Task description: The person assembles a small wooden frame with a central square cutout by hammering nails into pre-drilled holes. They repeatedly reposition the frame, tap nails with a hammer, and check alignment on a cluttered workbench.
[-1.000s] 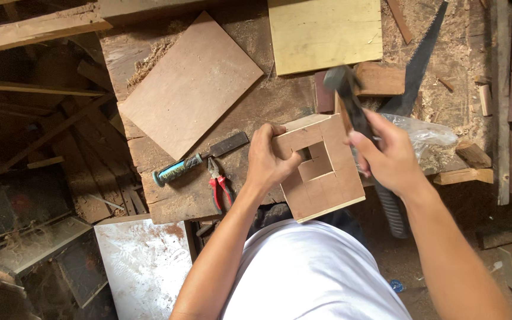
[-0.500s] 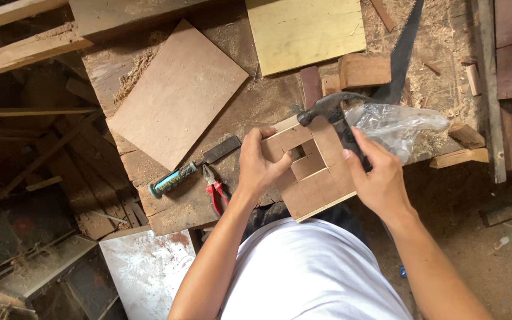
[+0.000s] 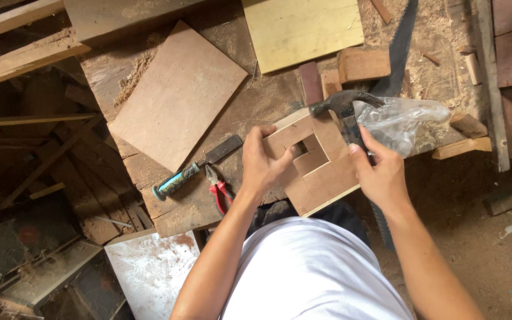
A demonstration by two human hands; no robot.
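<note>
Workbench point(image 3: 167, 195) runs from 10 o'clock down toward centre, covered in sawdust. Brown board point(image 3: 179, 95) lies flat at 10–11, yellow panel point(image 3: 303, 29) at 12, both well apart from the hands. Square wooden frame point(image 3: 315, 163) sits dead centre at the bench's near edge, tilted, corners pointing roughly 1 and 7; square hole at its middle. Left hand point(image 3: 265, 163) clamps the frame's 9 o'clock edge, thumb at the hole. Right hand point(image 3: 380, 175) at 3 is closed round the hammer point(image 3: 345, 109) handle; head sits just past the frame's 1 o'clock corner, long axis 12–6. Clear plastic bag point(image 3: 401, 118) is behind it. Chisel point(image 3: 197, 169) and red pliers point(image 3: 217, 192) lie at 8, nearer the left hand.
</note>
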